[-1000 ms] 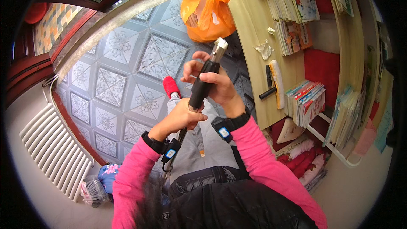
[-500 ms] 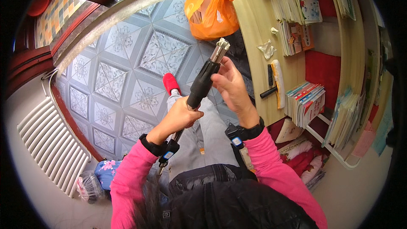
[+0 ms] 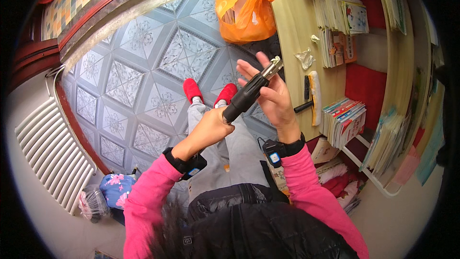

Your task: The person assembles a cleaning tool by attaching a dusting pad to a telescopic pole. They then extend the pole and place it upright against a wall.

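Hands (image 3: 211,127) hold black tool (image 3: 247,96) over floor (image 3: 143,81)

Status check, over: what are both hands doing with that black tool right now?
Left hand shut on the black-handled tool with metal tip. Right hand open, palm against the tool's upper end. Nothing in the way; orange plastic bag lies well beyond.

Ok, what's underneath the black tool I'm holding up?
Below the black tool show grey trouser legs, red slippers and patterned floor tiles. The left hand covers its lower handle; the right hand hides the floor behind the tip.
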The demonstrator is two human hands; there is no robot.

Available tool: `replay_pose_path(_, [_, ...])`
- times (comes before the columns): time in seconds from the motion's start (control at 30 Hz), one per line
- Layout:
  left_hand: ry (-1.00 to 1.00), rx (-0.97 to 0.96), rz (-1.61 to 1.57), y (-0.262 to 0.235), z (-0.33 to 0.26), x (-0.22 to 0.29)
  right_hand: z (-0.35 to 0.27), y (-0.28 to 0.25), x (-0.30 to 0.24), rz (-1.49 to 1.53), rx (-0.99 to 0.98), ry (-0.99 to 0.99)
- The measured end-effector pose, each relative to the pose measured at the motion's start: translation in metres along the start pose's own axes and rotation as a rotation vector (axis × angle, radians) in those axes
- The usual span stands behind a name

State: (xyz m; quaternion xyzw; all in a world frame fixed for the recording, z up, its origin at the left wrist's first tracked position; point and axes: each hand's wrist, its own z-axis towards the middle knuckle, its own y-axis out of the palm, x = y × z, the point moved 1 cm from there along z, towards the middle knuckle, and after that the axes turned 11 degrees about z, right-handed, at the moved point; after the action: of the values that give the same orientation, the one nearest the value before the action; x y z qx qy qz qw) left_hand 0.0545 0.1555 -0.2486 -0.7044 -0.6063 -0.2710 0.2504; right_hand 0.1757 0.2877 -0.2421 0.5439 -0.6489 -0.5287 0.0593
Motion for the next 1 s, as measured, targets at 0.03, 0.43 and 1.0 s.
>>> replay_pose_path(0.03, [0.029,0.032,0.015,0.001,0.001,-0.001,-0.001,-0.001,0.001,-0.12,0.041,0.005])
replay_pose_path(0.43, [0.02,0.078,0.15,0.012,0.006,-0.005,-0.01,-0.009,0.001,-0.309,0.117,0.078])
replay_pose_path(1.0, [-0.008,0.11,0.145,0.02,0.01,-0.003,-0.023,-0.021,-0.001,-0.169,0.259,0.047])
